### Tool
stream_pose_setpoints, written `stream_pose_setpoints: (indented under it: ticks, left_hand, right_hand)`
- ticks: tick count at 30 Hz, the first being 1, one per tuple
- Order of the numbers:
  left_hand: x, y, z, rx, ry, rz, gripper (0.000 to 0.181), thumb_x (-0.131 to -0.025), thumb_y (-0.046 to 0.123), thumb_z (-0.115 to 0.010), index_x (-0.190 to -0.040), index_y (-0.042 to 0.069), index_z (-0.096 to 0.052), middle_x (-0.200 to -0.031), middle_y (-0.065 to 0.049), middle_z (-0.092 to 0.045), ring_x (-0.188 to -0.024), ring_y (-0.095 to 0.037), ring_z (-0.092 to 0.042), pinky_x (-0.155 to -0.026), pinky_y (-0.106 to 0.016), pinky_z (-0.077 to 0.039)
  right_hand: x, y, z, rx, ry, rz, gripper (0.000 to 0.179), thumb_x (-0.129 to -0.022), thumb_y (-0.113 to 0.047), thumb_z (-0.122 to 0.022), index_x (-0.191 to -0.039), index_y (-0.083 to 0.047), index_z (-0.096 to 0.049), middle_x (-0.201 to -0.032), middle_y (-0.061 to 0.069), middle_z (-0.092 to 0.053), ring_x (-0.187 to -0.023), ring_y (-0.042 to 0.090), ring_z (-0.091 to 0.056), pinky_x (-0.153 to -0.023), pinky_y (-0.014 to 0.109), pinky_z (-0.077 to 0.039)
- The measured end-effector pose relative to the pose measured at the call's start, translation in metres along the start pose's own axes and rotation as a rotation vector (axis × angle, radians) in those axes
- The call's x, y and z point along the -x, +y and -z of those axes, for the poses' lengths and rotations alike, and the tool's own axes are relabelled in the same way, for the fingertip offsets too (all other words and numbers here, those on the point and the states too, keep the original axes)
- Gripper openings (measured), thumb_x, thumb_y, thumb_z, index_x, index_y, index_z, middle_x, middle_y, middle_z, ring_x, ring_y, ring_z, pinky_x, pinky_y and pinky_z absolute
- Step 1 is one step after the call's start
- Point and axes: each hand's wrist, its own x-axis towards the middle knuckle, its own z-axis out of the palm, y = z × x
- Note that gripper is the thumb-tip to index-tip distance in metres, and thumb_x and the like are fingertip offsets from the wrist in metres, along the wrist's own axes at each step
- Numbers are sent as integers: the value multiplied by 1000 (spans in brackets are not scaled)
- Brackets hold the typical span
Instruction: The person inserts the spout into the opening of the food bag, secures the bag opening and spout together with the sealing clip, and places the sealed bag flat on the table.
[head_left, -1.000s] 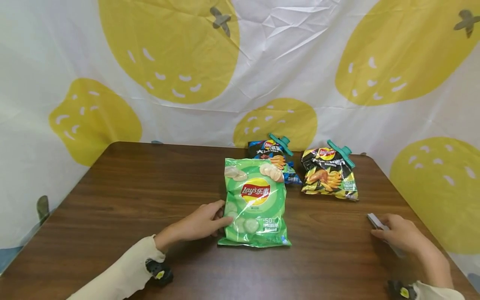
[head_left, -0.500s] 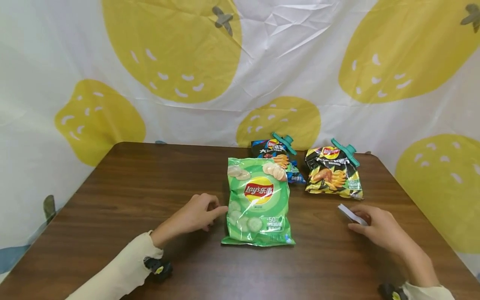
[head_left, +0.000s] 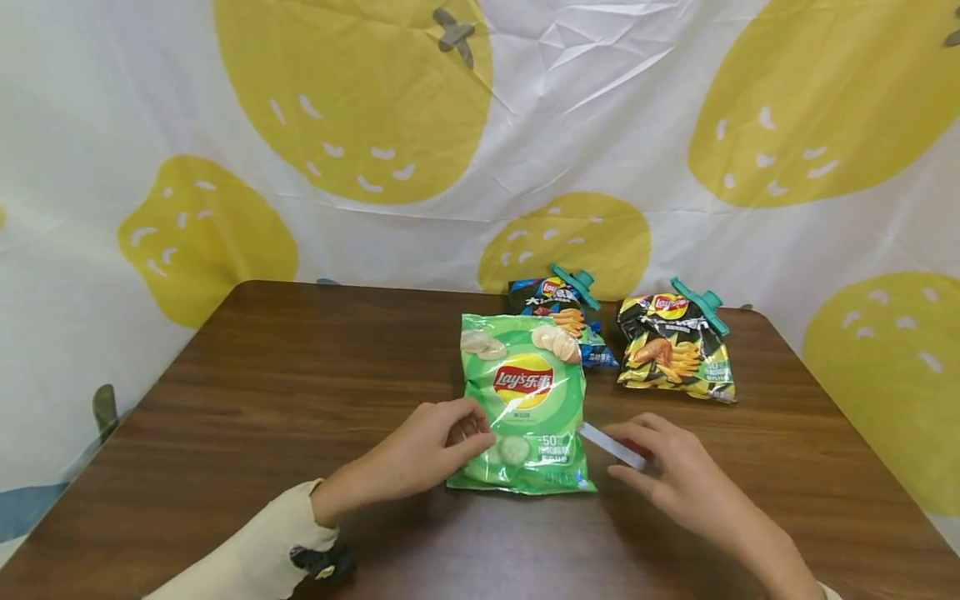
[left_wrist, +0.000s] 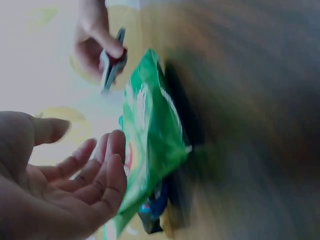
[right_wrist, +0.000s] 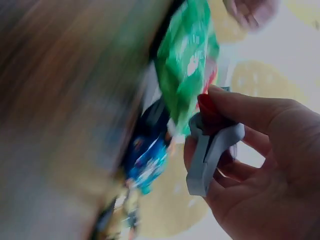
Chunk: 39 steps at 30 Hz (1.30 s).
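Observation:
A green bag of potato chips [head_left: 522, 408] lies face up on the table in the head view. My left hand [head_left: 420, 446] is over its lower left edge, fingers loosely bent and holding nothing. The left wrist view shows that hand [left_wrist: 75, 180] beside the bag [left_wrist: 150, 120], the palm bare. Right of the bag, my right hand [head_left: 678, 467] grips a light grey bag clip [head_left: 611, 444] between thumb and fingers. In the right wrist view the clip [right_wrist: 212, 155] shows grey arms and a red part under the thumb.
Behind the green bag a blue chip bag [head_left: 562, 317] lies partly hidden, with a teal clip [head_left: 576, 286] on its top. To its right is a black and yellow chip bag [head_left: 675, 350], also with a teal clip [head_left: 701, 306]. A lemon-print cloth [head_left: 375, 242] hangs behind the table [head_left: 300, 375].
My right hand has moved left with the bag clip, from the table's right side to beside the green bag. My left hand drew back slightly, then came over the bag's lower left edge.

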Motion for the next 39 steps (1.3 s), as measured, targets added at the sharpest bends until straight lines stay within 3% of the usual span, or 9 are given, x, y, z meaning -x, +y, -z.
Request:
stream_pose_setpoints:
  ticks: [6, 8, 11, 14, 16, 20, 24, 31, 39]
  left_hand:
    - [4, 10, -17, 67, -74, -97, 36, -102, 29, -57, -128, 4, -60, -110, -3, -68, -92, -8, -65, -79, -24, -54]
    - [5, 11, -21, 53, -78, -115, 36, -102, 30, -58, -128, 6, -61, -108, -1, -68, -89, -5, -64, -78, -23, -53]
    - [5, 10, -25, 4, -54, -129, 22, -101, 31, -60, -110, 13, -68, -84, 6, -65, -71, -1, -57, -65, -18, -49]
    - [4, 8, -26, -49, -8, -139, 18, -100, 33, -62, -88, 19, -65, -64, 10, -49, -57, -1, -44, -54, -17, -39]
    - [4, 7, -25, -70, 17, -144, 22, -99, 33, -62, -81, 20, -61, -60, 11, -43, -54, 0, -40, -51, -16, -34]
    - [3, 5, -22, -106, 48, -138, 23, -98, 36, -64, -80, 21, -62, -58, 14, -43, -51, 2, -40, -49, -16, -34]
    - [5, 3, -21, -165, 72, -122, 24, -96, 36, -66, -77, 22, -60, -55, 15, -43, -49, 4, -40, -47, -16, -34]
    - [8, 2, -22, -251, 104, -100, 30, -95, 39, -67, -72, 23, -56, -50, 16, -40, -45, 6, -39, -44, -17, -33]
    - [8, 3, -24, -273, 113, -87, 34, -92, 37, -71, -65, 21, -58, -45, 18, -38, -41, 7, -39, -42, -17, -33]
  right_hand:
    - [-15, -43, -10, 141, -16, 218, 44, -76, -8, -84, -117, -16, -72, -108, -5, -57, -95, 7, -55, -77, 29, -54]
    - [-21, -54, -13, 132, -23, 278, 45, -76, -7, -83, -118, -16, -71, -110, -4, -56, -97, 8, -54, -77, 28, -53]
    - [-29, -64, -17, 99, -40, 319, 44, -77, -7, -82, -118, -15, -69, -110, -5, -56, -99, 8, -52, -79, 26, -52]
    - [-34, -67, -20, 73, -64, 294, 42, -79, -8, -83, -117, -14, -66, -110, -6, -56, -99, 7, -52, -79, 25, -52]
    - [-36, -66, -22, 53, -94, 256, 40, -79, -8, -82, -115, -15, -64, -108, -8, -55, -95, 5, -53, -78, 24, -52]
    - [-39, -62, -23, -17, -170, 188, 33, -84, -13, -79, -111, -19, -60, -103, -11, -55, -86, 2, -55, -75, 23, -52]
    - [-44, -59, -19, -105, -220, 152, 25, -94, -22, -71, -118, -17, -63, -104, -13, -61, -88, 1, -59, -77, 26, -53]
    - [-48, -56, -19, -148, -190, 153, 20, -99, -13, -62, -117, -6, -67, -97, -8, -69, -81, 1, -60, -71, 24, -53]
    - [-46, -59, -22, -160, -172, 158, 8, -97, -10, -65, -103, -15, -66, -80, -12, -62, -67, -2, -53, -60, 18, -48]
